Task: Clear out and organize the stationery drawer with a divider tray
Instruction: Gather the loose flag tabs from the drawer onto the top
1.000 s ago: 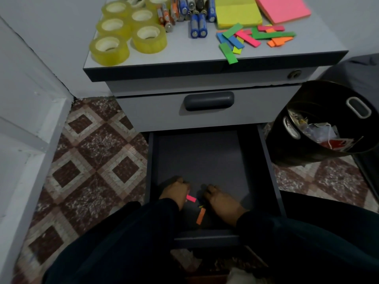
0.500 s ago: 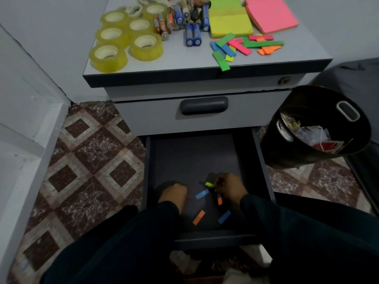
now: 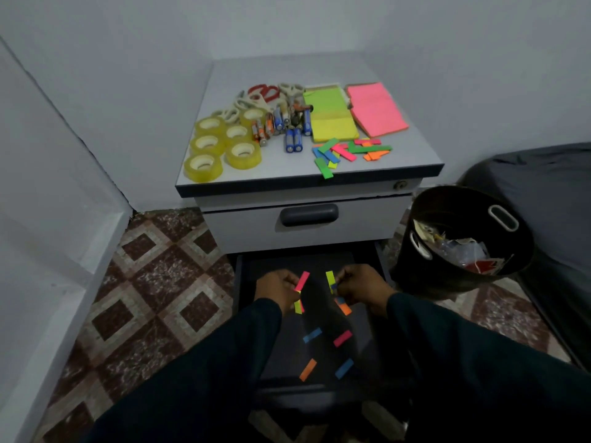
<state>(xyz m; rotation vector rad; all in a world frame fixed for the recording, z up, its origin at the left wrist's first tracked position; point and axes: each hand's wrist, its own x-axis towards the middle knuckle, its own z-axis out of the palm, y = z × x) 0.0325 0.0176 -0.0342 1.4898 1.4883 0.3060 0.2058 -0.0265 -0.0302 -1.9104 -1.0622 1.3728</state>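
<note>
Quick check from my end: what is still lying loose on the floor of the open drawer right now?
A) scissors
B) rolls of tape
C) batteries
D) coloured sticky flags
D: a few coloured sticky flags lie on the drawer floor, and both hands pinch more of them; the other items sit on the cabinet top.

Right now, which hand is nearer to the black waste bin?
Right. The right hand, pinching colored strips over the open drawer, is just beside the black waste bin. The left hand is farther off, across the drawer.
</note>
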